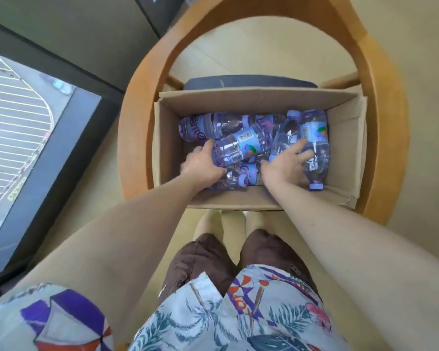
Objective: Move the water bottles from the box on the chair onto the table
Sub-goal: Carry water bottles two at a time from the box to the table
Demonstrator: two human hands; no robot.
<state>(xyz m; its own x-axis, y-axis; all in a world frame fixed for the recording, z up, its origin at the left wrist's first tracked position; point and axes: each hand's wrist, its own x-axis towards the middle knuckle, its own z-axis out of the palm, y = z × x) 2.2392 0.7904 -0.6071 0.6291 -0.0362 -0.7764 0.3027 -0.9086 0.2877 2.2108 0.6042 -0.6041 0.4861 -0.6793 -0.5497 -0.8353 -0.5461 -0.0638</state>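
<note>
Both bare arms reach forward and down from the person's printed short sleeves into an open cardboard box (259, 198). The left hand (202, 164) is at the near-left of the box interior; its thumb lies along the base end of a tilted water bottle (241, 146) and its fingers curl under that bottle, so it grips the bottle. The right hand (287, 164) is at the near-right; its fingers are spread and bent over a second bottle (284, 138), which lies with its cap toward the far side. The thumb lies against the bottle's near side. Whether the grasp is closed fully round it cannot be told, as the underside is hidden.

The box sits on the dark seat cushion (249, 81) of a chair with a curved wooden frame (137, 122). Its flaps are folded open. Inside, several clear bottles with purple caps and purple-blue labels lie on their sides in a loose, overlapping pile. One lies across the far-left (205, 126). One lies along the right wall with its cap toward the near edge (316, 148). Another lies low in the near-middle, between the two hands, with its cap visible (238, 177). Further bottles show beneath these; the exact count cannot be told. All visible bottles are inside the box.

The person stands just at the box's near edge, in brown shorts (208, 259). A dark-framed window (23, 127) is at the left.
</note>
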